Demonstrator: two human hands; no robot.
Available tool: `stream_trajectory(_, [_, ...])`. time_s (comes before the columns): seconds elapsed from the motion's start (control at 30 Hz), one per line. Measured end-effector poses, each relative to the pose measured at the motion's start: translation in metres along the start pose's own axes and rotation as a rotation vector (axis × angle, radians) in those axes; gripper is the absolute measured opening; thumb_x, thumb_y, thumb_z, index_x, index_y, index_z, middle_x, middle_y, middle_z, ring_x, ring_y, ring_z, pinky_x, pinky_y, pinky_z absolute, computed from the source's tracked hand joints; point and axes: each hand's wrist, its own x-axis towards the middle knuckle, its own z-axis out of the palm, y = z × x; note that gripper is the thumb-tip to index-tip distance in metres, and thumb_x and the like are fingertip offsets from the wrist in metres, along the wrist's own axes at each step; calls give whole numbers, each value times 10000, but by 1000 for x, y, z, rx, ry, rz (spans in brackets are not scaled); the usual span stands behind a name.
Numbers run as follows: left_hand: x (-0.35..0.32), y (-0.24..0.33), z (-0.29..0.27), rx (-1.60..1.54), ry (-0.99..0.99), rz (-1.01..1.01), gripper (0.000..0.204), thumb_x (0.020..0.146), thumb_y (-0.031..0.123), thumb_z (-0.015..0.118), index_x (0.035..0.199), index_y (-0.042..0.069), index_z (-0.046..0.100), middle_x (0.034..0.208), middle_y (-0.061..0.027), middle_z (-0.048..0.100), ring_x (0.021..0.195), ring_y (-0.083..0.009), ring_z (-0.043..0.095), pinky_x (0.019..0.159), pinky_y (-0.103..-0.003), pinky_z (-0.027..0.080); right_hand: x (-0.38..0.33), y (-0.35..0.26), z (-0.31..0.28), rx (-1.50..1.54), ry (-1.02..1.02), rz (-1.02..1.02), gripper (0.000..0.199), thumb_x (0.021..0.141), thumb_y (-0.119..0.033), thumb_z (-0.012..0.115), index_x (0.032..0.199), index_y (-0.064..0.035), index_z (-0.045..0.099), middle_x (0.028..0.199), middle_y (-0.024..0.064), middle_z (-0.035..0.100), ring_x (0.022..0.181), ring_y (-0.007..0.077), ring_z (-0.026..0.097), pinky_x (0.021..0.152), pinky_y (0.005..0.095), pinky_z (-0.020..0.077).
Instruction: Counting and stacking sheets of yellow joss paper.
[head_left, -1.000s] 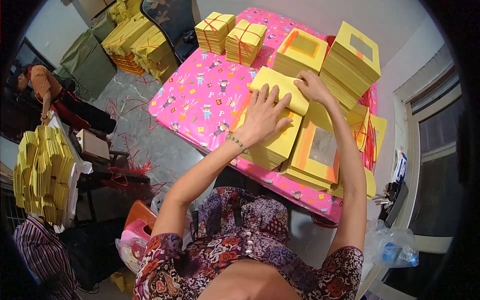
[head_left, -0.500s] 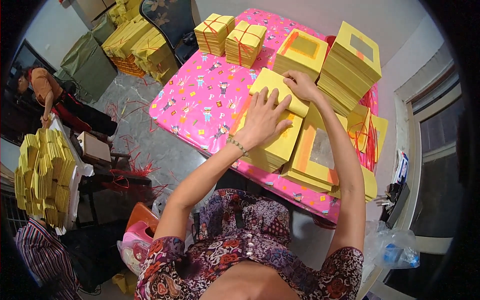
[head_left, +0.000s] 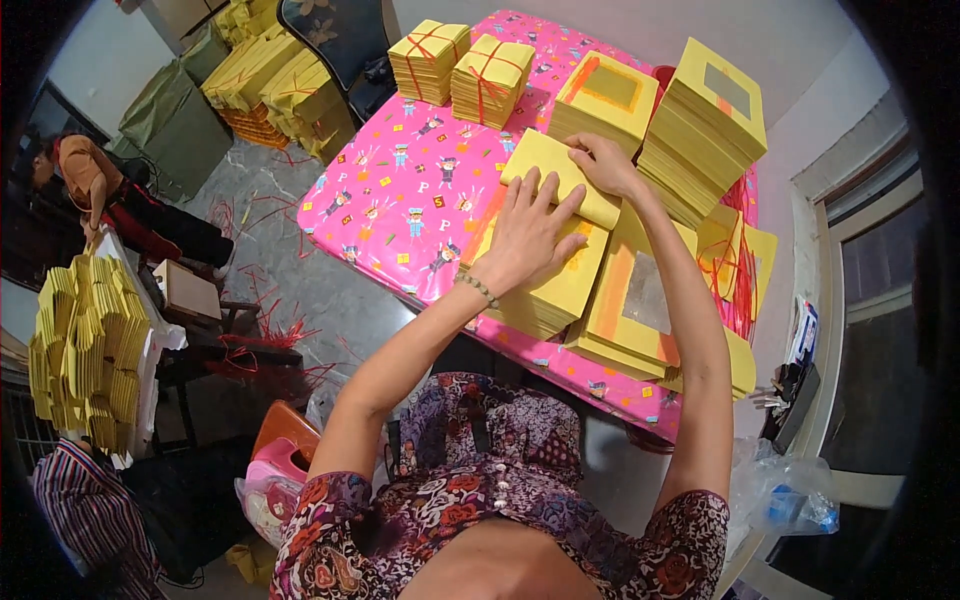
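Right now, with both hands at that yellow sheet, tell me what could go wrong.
The sheet might crease crookedly if the flat left hand slips. The pile under it looks loose, so hard pressing could skew it. The tall stack stands close to the right hand; a knock might topple it.

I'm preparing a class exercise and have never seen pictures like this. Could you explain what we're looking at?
There is no machine: these are a person's bare hands, seen by a fisheye camera on their head, so straight edges bend. The left hand spreads its fingers over a folded yellow piece; the right hand touches its far side. Neither clearly grips it. Around them, the pink patterned tablecloth carries yellow stacks and two red-tied bundles.
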Motion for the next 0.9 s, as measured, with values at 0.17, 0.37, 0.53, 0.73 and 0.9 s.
stream_trajectory(0.17, [-2,-2,2,-15,23,-1,636,945,490,541,1480,175,404,1406,-234,428,1324,-485,343,1109,-596,276,1,-10,-3,-30,-68,52,295,952,-199,592,1148,11,660,1078,173,699,981,275,669,859,380,516])
stream_trajectory(0.37, [0,2,-1,-15,5,-2,613,943,480,547,1472,198,418,1387,-236,438,1297,-505,359,1092,-596,295,2,0,-3,-12,-62,33,299,945,-194,595,1154,8,666,1055,155,713,944,239,679,833,357,524])
stream_trajectory(0.53, [0,2,-1,5,-8,1,583,945,478,546,1450,206,450,1385,-229,443,1290,-499,369,1075,-587,314,2,-4,-4,-28,-70,28,302,942,-191,596,1159,7,665,1061,155,713,952,243,678,838,358,521])
stream_trajectory(0.73, [0,1,-2,35,-16,9,563,953,492,522,1432,199,480,1406,-210,451,1288,-495,379,1072,-581,318,0,-6,-2,-46,-46,19,294,937,-191,603,1154,-3,668,1061,166,700,959,266,670,842,371,516])
stream_trajectory(0.9, [-1,2,-1,50,-10,11,553,955,497,514,1419,198,500,1421,-188,464,1294,-491,380,1071,-578,320,0,-6,-2,-63,-37,9,290,938,-193,605,1150,-6,669,1050,166,700,962,273,667,847,378,513])
